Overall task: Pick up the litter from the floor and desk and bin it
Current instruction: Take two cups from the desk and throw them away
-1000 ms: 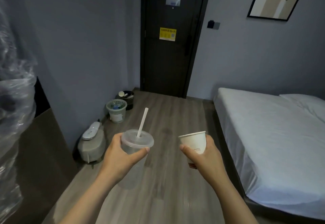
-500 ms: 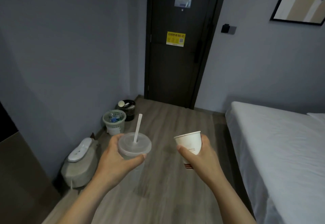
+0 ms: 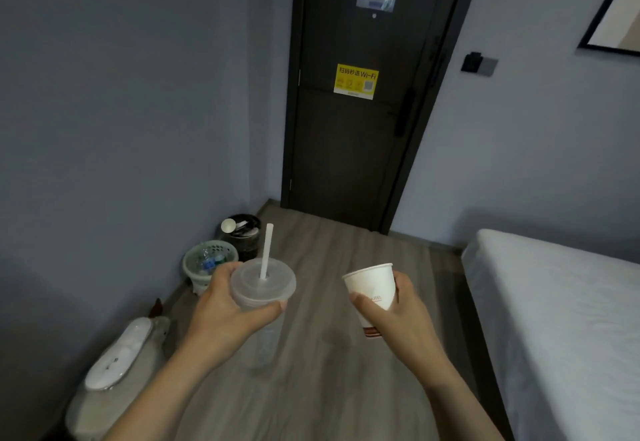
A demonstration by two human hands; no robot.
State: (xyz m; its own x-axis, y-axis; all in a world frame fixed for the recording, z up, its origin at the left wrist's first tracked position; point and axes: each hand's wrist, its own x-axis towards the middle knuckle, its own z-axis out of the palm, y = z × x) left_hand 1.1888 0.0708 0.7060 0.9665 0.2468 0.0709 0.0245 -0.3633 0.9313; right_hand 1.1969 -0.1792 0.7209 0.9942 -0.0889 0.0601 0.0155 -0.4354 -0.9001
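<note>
Step in hand: carrying litter to the bin, both hands loaded. Left hand (image 3: pixel 225 305) wraps the frosted clear plastic cup with lid and white straw (image 3: pixel 263 288), gripping just under the lid. Right hand (image 3: pixel 398 316) holds the white paper cup with a brown base band (image 3: pixel 372 284), thumb on the near wall. The cups are upright and apart, over the floor.

Targets are at 11 o'clock by the wall: a pale green mesh basket (image 3: pixel 189 265), with a black round bin (image 3: pixel 247 246) just behind it. Both are part full.

Next, my read: close in, lower, then release one cup at a time. The plastic cup looks empty. Can't tell the paper cup's contents.
</note>
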